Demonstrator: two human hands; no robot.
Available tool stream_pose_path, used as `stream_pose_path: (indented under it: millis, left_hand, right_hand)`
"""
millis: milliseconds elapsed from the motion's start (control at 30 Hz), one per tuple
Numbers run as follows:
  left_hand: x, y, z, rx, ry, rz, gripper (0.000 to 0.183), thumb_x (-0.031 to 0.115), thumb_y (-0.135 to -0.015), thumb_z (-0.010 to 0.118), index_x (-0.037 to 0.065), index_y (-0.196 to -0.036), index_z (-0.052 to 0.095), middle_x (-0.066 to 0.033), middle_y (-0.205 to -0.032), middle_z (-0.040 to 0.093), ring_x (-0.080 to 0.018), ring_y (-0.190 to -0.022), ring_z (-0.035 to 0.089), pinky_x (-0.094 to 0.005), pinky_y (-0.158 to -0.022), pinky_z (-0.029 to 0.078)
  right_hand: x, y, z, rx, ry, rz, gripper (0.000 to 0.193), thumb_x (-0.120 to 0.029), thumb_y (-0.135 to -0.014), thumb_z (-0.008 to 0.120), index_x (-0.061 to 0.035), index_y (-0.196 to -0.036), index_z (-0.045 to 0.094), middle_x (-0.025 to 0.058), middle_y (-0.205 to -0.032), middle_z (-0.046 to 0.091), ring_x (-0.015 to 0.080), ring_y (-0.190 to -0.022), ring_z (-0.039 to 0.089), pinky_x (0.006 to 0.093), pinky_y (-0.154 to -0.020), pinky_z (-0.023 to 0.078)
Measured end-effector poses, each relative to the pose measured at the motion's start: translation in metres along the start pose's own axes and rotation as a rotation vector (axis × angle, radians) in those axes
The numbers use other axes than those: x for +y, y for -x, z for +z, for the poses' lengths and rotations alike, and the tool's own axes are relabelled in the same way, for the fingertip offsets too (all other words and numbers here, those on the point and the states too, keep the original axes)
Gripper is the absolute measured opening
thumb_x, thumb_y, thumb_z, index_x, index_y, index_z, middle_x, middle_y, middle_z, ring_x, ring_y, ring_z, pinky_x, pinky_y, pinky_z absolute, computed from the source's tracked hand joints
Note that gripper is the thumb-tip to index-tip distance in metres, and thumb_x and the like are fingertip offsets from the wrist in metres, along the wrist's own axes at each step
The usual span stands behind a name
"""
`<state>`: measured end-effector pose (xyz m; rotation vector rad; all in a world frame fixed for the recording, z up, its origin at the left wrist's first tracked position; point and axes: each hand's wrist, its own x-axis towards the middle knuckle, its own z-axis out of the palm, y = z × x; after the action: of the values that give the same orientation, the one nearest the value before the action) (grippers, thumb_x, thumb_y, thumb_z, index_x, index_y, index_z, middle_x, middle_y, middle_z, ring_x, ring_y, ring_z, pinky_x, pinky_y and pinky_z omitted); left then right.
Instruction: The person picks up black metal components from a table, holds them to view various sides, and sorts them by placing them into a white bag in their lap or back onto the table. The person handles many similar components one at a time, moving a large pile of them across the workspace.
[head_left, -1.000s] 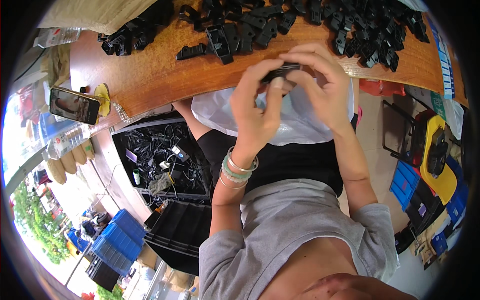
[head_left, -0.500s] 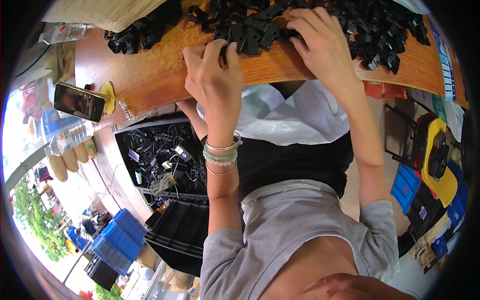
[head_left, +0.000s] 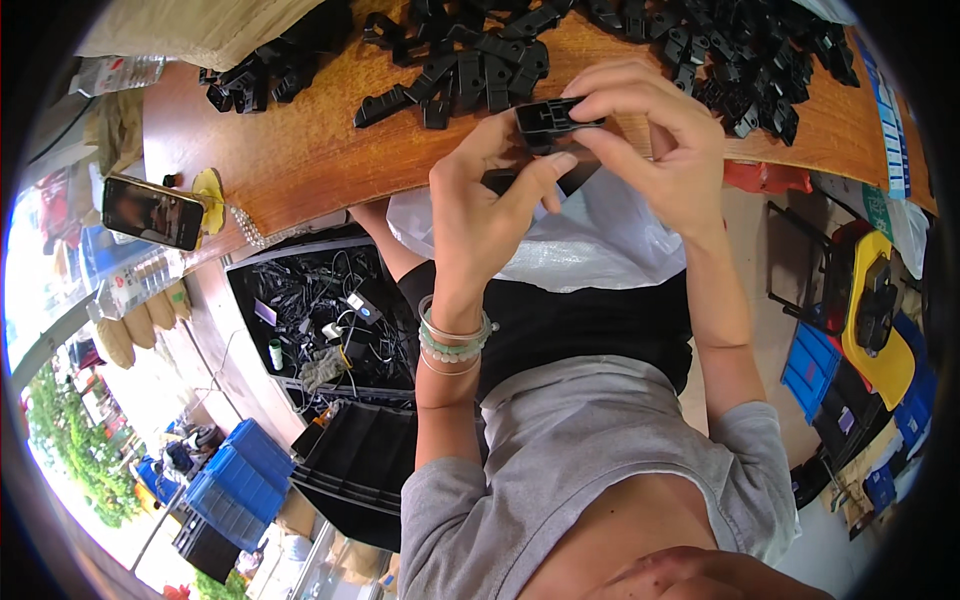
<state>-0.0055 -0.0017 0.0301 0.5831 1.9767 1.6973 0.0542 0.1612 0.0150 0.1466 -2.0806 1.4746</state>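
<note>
While both hands meet at upper centre, the left hand and right hand fingers pinch one black plastic part above the wooden surface; a large pile of loose parts apparently remains unhandled.

Two hands work above the wooden bench: the left hand and the right hand, sharing one black plastic part between them. A second dark piece shows just below it. Loose black plastic parts on the bench are too many and too heaped to count; they lie in one large spread along the bench's far side and one smaller cluster toward its left end. One phone lies at the bench's left edge. One white plastic bag hangs at its near edge. Several bead bracelets, about three, circle the left wrist.
</note>
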Motion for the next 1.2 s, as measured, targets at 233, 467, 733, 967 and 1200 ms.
stream_pose_path:
  millis: [233,467,733,967,1200]
  left_hand:
    - [-0.004,-0.001,0.007,0.039,0.199,-0.044,0.022,0.002,-0.082,0.062,-0.008,-0.101,0.063,-0.0055,-0.060,0.063,-0.0026,-0.045,0.045,-0.0167,-0.040,0.032]
    - [0.002,0.000,0.010,-0.004,0.078,0.032,0.021,0.005,-0.083,0.061,-0.002,-0.103,0.064,-0.0042,-0.062,0.064,-0.0045,-0.050,0.053,-0.0172,-0.046,0.038]
    - [-0.008,0.007,0.024,0.049,-0.101,0.264,0.030,-0.003,-0.080,0.063,0.000,-0.110,0.059,-0.0116,-0.093,0.067,-0.0139,-0.063,0.063,-0.0243,-0.055,0.048]
    - [-0.021,0.017,0.030,0.112,-0.137,0.220,0.028,-0.004,-0.081,0.063,0.000,-0.109,0.060,-0.0074,-0.084,0.066,-0.0095,-0.055,0.058,-0.0206,-0.053,0.045]
    - [-0.041,0.012,-0.005,0.347,-0.594,0.530,0.010,0.000,-0.077,0.068,0.004,-0.086,0.065,-0.0046,-0.078,0.064,-0.0114,-0.064,0.058,-0.0233,-0.057,0.046]
  right_hand:
    - [0.003,0.010,-0.001,0.092,-0.041,0.028,0.017,0.004,-0.072,0.069,0.0009,-0.088,0.068,0.0109,-0.093,0.067,0.0207,-0.088,0.063,0.0291,-0.077,0.049]
    - [0.003,0.015,-0.009,-0.005,0.035,0.007,0.013,0.002,-0.074,0.068,-0.0001,-0.087,0.068,0.0102,-0.091,0.067,0.0213,-0.091,0.062,0.0310,-0.079,0.049]
    - [-0.007,0.030,0.008,0.139,-0.299,0.322,0.036,0.005,-0.077,0.064,0.0001,-0.113,0.062,0.0059,-0.111,0.059,0.0116,-0.096,0.050,0.0238,-0.083,0.042]
    - [-0.011,0.029,-0.002,0.096,-0.157,0.346,0.025,0.003,-0.078,0.064,-0.0008,-0.102,0.066,0.0074,-0.101,0.062,0.0135,-0.086,0.057,0.0247,-0.074,0.046]
    - [0.025,-0.018,-0.041,0.168,0.823,-0.089,0.009,-0.004,-0.081,0.065,0.0007,-0.088,0.065,0.0082,-0.082,0.064,0.0170,-0.074,0.061,0.0270,-0.066,0.046]
